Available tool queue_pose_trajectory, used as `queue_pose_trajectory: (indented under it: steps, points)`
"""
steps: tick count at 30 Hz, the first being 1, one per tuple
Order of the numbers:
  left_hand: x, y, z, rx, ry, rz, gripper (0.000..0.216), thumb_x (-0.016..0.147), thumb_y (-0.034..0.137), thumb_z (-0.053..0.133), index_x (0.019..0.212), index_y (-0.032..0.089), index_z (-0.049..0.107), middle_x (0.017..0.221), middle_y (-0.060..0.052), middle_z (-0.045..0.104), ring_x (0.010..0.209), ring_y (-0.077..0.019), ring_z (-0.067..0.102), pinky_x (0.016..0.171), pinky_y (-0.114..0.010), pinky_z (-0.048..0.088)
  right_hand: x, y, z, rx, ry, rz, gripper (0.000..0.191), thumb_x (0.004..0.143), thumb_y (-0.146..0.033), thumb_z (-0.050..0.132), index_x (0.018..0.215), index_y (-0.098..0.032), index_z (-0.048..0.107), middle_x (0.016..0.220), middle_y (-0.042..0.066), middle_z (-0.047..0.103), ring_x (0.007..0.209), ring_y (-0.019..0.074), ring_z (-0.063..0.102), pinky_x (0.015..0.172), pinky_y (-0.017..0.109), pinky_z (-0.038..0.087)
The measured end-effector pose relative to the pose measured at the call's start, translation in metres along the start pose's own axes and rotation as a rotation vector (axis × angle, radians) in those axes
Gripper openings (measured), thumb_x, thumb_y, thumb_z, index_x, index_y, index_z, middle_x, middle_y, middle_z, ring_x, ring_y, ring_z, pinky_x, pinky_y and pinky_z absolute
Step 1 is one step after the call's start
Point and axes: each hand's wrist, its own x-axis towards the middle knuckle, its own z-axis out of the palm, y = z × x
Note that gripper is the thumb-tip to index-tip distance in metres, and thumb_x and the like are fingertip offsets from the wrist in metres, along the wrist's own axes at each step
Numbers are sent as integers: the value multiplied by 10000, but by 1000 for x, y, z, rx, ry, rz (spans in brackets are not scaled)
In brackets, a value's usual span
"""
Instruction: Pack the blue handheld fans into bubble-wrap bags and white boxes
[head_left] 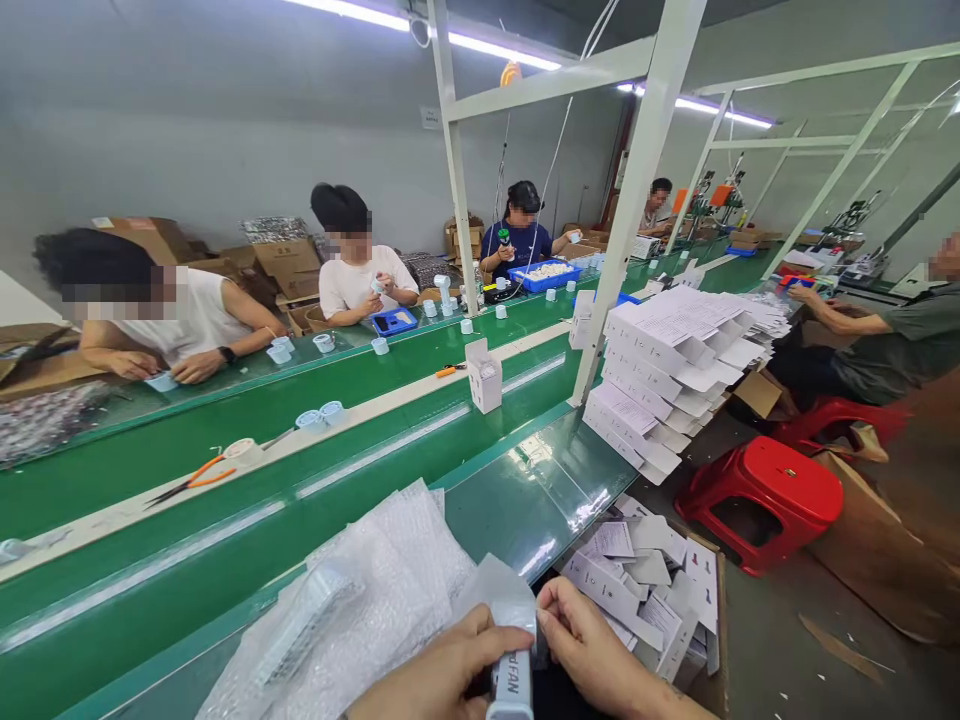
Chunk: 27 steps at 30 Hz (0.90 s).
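At the bottom centre, my left hand [457,660] is closed round a light-blue handheld fan [513,690] with "FAN" printed on its side. A translucent plastic wrap [499,590] covers the fan's far end. My right hand [581,640] has its thumb and fingers pinched at the wrap's right edge, close beside the fan. Left of my hands, bubble wrap sheets [405,560] lie in a pile on the bench. On top of them rests a light-blue item in bubble wrap [311,610]. The far part of the held fan is hidden under the wrap.
A green conveyor [390,450] runs across ahead, carrying a white box [484,378]. Orange-handled pliers [199,478] lie on its divider. White flattened boxes [667,350] are stacked at right, above a carton of boxes [645,580] and a red stool [787,485]. Several people work nearby.
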Motion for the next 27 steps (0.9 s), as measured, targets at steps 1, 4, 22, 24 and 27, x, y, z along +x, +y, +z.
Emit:
queue_pose_trajectory:
  steps: [1,4,22,24,27]
  points:
    - [1,-1,0,27,7,-27,546,746,132,559,1236,372,549,1044,-14,590,941,-173,602,822,-238,474,-1,3,-1,37,-25,2,174,878,-385,456,870,-212,465,691,-34,481,610,132,454,577,269,359]
    - [5,-11,7,168,109,-72,546,697,146,600,1220,296,568,1018,-49,605,892,-203,620,784,-278,494,-4,9,-5,63,-65,-20,166,870,-365,478,924,-208,469,711,-37,475,620,125,449,589,265,359]
    - [38,-8,-30,-445,847,-234,383,662,342,589,1015,196,557,572,86,445,526,-128,487,480,-225,398,45,-69,-2,747,224,34,379,636,-313,662,952,-174,507,477,-132,417,447,60,337,555,244,385]
    - [34,-4,-36,-432,786,-288,357,658,347,592,980,191,590,553,90,401,479,-114,431,424,-214,356,44,-72,-6,746,221,12,380,648,-323,648,964,-169,505,473,-133,416,444,61,335,544,239,376]
    - [28,-8,-46,-458,683,-276,396,710,445,598,1022,202,618,599,56,480,475,-123,472,421,-234,406,40,-90,-14,851,178,-16,418,648,-374,680,968,-172,503,481,-124,443,447,60,350,516,223,356]
